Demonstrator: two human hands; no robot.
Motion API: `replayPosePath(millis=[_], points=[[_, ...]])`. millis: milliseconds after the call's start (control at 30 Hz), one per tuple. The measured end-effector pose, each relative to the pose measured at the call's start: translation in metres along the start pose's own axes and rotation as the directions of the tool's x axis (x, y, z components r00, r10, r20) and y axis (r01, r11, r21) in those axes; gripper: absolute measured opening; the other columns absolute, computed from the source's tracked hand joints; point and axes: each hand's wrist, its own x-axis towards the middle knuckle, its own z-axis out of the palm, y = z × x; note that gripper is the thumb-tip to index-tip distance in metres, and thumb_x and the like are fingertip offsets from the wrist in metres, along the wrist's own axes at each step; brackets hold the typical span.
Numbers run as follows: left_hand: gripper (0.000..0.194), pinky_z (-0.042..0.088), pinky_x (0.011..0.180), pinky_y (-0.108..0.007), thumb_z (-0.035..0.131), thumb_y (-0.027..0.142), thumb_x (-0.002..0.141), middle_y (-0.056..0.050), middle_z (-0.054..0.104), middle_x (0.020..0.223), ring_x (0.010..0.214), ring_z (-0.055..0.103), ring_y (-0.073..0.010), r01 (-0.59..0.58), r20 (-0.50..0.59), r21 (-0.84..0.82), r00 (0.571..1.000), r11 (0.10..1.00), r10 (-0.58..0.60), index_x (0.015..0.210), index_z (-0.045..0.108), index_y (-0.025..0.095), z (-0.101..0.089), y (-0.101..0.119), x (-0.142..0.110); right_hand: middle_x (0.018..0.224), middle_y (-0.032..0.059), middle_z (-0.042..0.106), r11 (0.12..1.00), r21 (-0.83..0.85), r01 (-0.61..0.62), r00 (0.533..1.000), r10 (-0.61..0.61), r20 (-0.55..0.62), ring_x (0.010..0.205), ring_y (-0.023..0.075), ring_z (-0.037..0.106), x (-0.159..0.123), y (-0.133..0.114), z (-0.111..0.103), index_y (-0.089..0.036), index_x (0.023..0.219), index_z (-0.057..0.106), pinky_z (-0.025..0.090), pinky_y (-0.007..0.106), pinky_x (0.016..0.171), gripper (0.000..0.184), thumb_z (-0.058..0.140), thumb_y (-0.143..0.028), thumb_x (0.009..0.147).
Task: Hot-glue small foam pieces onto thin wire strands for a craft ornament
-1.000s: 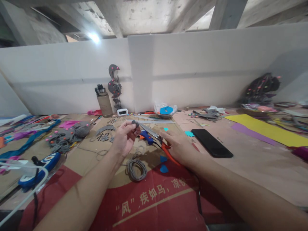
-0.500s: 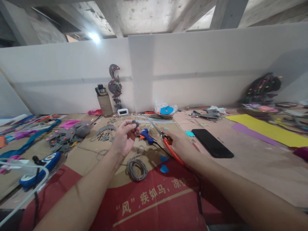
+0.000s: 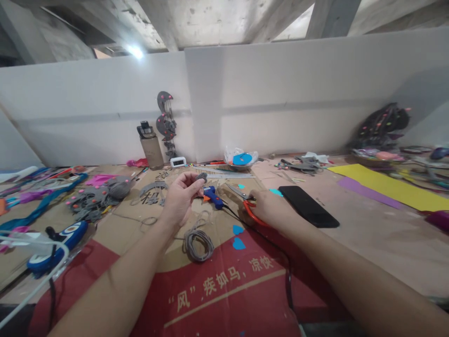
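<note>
Between the thumb and fingers of my left hand (image 3: 182, 192) is pinched a small grey felt piece (image 3: 201, 177). My right hand (image 3: 268, 206) grips orange-handled scissors (image 3: 249, 206), their blades slightly apart and pointing up and left, away from the felt. Between the hands a blue glue gun (image 3: 213, 197) lies on the cardboard (image 3: 224, 285), its black cord running toward me. A coil of grey cord (image 3: 198, 244) rests below my left hand. Two blue heart-shaped paper pieces (image 3: 239, 243) lie right of the coil.
On the right are a black phone (image 3: 308, 206) and a yellow sheet (image 3: 382, 187). A bottle (image 3: 151, 149), a small white clock (image 3: 178, 162) and a bowl (image 3: 242, 164) stand along the white wall. Grey felt pieces (image 3: 101, 196) and a blue power strip (image 3: 58, 245) occupy the left.
My right hand has drawn the scissors a little down and right, away from my left hand. My left hand has turned slightly, showing more of the felt piece.
</note>
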Motion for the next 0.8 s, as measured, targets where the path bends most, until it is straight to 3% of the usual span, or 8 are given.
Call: replayPosePath(millis=[200, 400, 533, 600, 667, 733, 800], points=[[0.016, 0.044, 0.053, -0.019, 0.074, 0.02, 0.066, 0.001, 0.061, 0.068, 0.053, 0.05, -0.0058, -0.007, -0.008, 0.082, 1.0, 0.997, 0.008, 0.081, 0.068, 0.016, -0.002, -0.002, 0.001, 0.095, 0.0155, 0.065, 0.997, -0.037, 0.073, 0.996, -0.075, -0.045, 0.081, 0.0247, 0.063, 0.005, 0.007, 0.005, -0.017, 0.104, 0.062, 0.038, 0.029, 0.058, 0.032, 0.049, -0.037, 0.083], [0.017, 0.05, 0.058, -0.02, 0.074, 0.019, 0.067, 0.0, 0.064, 0.069, 0.058, 0.059, -0.008, 0.066, 0.024, 0.044, 0.997, 0.997, -0.067, 0.081, 0.066, 0.015, -0.002, -0.003, -0.001, 0.096, 0.0184, 0.065, 0.991, -0.083, 0.109, 0.994, -0.107, 0.034, 0.084, 0.0269, 0.063, 0.006, 0.008, 0.004, -0.013, 0.106, 0.062, 0.04, 0.032, 0.063, 0.031, 0.05, -0.03, 0.083], [0.017, 0.055, 0.061, -0.023, 0.072, 0.016, 0.068, -0.003, 0.067, 0.072, 0.064, 0.066, -0.0126, 0.159, 0.012, 0.004, 0.987, 0.987, -0.159, 0.082, 0.063, 0.013, -0.003, -0.004, 0.0, 0.1, 0.022, 0.064, 0.981, -0.13, 0.142, 0.986, -0.153, -0.074, 0.095, 0.0322, 0.058, 0.003, 0.006, -0.002, -0.01, 0.1, 0.066, 0.042, 0.039, 0.075, 0.03, 0.05, -0.029, 0.083], [0.015, 0.055, 0.06, -0.022, 0.07, 0.013, 0.07, -0.006, 0.069, 0.076, 0.066, 0.067, -0.0133, 0.218, 0.003, -0.004, 0.976, 0.976, -0.218, 0.082, 0.062, 0.012, -0.003, -0.003, 0.0, 0.103, 0.0204, 0.063, 0.984, -0.015, 0.176, 0.97, -0.176, -0.166, 0.099, 0.0312, 0.056, 0.002, 0.002, -0.006, -0.012, 0.099, 0.067, 0.041, 0.039, 0.079, 0.029, 0.047, -0.029, 0.085], [0.012, 0.055, 0.059, -0.021, 0.067, 0.012, 0.072, -0.008, 0.07, 0.08, 0.065, 0.067, -0.013, 0.278, 0.006, -0.005, 0.961, 0.961, -0.278, 0.083, 0.061, 0.01, -0.003, -0.003, 0.001, 0.101, 0.0147, 0.065, 0.938, 0.245, 0.247, 0.957, -0.196, -0.214, 0.096, 0.0256, 0.058, 0.0, -0.006, -0.009, -0.016, 0.098, 0.067, 0.042, 0.036, 0.081, 0.029, 0.044, -0.031, 0.087], [0.011, 0.055, 0.057, -0.02, 0.066, 0.013, 0.074, -0.009, 0.071, 0.079, 0.065, 0.067, -0.0126, 0.324, 0.017, -0.003, 0.946, 0.946, -0.324, 0.084, 0.061, 0.01, -0.003, -0.003, 0.001, 0.096, 0.0082, 0.067, 0.79, 0.553, 0.265, 0.963, -0.193, -0.186, 0.088, 0.0209, 0.059, -0.001, -0.016, -0.01, -0.02, 0.095, 0.067, 0.044, 0.034, 0.079, 0.028, 0.042, -0.033, 0.088], [0.01, 0.054, 0.055, -0.02, 0.066, 0.015, 0.075, -0.008, 0.071, 0.078, 0.063, 0.067, -0.0122, 0.351, 0.024, 0.01, 0.936, 0.936, -0.351, 0.083, 0.061, 0.01, -0.001, -0.003, 0.0, 0.09, 0.0049, 0.067, 0.58, 0.797, 0.17, 0.983, -0.157, -0.095, 0.08, 0.0178, 0.059, -0.003, -0.027, -0.01, -0.02, 0.096, 0.065, 0.046, 0.032, 0.073, 0.027, 0.045, -0.034, 0.086]])
